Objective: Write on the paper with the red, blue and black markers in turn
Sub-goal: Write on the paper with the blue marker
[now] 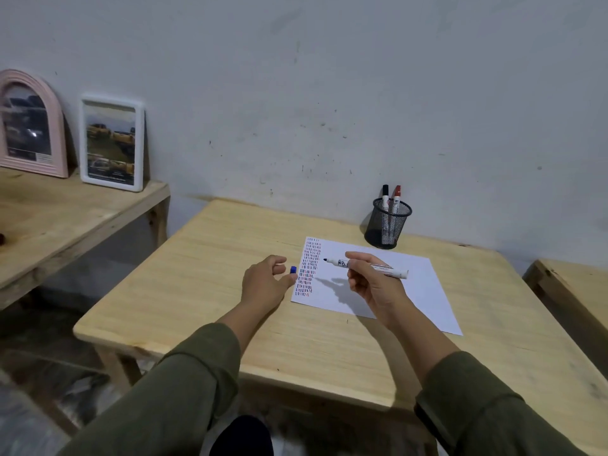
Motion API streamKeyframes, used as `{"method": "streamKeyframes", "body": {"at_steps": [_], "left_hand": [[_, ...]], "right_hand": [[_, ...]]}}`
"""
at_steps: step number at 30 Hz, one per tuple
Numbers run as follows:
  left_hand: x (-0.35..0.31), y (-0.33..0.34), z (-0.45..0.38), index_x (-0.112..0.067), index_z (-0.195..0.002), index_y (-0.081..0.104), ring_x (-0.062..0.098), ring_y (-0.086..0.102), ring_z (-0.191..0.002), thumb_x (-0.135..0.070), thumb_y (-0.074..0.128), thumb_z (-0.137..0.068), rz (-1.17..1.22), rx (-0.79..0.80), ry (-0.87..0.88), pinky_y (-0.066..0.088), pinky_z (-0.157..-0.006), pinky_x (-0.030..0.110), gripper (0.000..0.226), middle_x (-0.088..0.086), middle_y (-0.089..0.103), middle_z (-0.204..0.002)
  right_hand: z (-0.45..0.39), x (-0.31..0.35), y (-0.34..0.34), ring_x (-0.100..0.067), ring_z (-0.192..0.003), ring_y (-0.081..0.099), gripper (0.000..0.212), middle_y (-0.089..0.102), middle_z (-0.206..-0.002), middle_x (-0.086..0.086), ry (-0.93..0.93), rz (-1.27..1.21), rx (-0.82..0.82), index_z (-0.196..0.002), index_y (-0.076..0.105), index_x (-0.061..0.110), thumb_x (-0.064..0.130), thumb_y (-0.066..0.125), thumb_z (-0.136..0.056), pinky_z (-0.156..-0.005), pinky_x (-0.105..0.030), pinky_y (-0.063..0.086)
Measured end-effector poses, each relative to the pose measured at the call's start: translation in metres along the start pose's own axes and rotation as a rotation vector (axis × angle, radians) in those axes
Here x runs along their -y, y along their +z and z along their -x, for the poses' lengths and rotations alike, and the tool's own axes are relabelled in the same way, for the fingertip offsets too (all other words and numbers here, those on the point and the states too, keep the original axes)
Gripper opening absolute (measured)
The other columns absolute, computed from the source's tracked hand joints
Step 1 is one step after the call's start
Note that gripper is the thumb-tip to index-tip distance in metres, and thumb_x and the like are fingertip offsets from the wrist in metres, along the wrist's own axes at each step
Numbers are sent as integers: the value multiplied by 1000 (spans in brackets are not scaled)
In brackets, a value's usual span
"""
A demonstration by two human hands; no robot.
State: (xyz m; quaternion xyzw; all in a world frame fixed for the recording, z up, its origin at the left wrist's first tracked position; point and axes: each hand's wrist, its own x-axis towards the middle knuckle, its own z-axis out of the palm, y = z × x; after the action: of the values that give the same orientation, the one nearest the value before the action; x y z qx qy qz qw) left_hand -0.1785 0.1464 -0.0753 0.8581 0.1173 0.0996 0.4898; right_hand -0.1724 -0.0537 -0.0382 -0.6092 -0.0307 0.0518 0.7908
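A white paper (404, 291) lies on the wooden table (230, 258), with columns of short red, blue and black strokes along its left edge. My right hand (371, 281) holds an uncapped white marker (388, 267) above the paper, its dark tip pointing left. My left hand (266, 281) rests on the table just left of the paper, fingers apart. A small blue cap (293, 269) stands on the table at its fingertips, not gripped. The black marker (385, 199) and the red marker (396, 199) stand capped in a black mesh cup (388, 228).
The mesh cup stands by the wall behind the paper. A second wooden table (65, 222) to the left carries a white picture frame (112, 143) and a pink arched frame (29, 126). Another table's corner (572, 291) shows at the right.
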Motion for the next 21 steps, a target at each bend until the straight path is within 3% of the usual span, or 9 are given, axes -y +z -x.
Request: {"method": "streamKeyframes", "body": {"at_steps": [10, 16, 21], "left_hand": [[6, -7, 9, -22, -135, 43, 15, 39, -131, -32, 81, -66, -126, 123, 45, 31, -97, 24, 80, -1, 58, -132], [9, -8, 8, -22, -135, 43, 15, 42, -131, -32, 83, -63, -112, 133, 53, 32, -99, 25, 83, 0, 58, -133], [9, -8, 8, -22, -135, 42, 16, 43, -130, -32, 84, -63, -105, 138, 59, 32, -96, 23, 84, 0, 57, -133]], "right_hand": [[2, -19, 4, -10, -53, 33, 18, 41, -58, 2, 96, 151, 11, -87, 72, 17, 5, 58, -86, -53, -22, 27], [-3, -25, 3, -8, -44, 25, 11, 34, -60, -1, 144, 123, 13, -88, 68, 11, 12, 57, -90, -41, -20, 19], [-2, -26, 4, -9, -41, 29, 12, 41, -55, -1, 129, 175, 9, -83, 68, 9, 10, 57, -88, -39, -19, 23]]}}
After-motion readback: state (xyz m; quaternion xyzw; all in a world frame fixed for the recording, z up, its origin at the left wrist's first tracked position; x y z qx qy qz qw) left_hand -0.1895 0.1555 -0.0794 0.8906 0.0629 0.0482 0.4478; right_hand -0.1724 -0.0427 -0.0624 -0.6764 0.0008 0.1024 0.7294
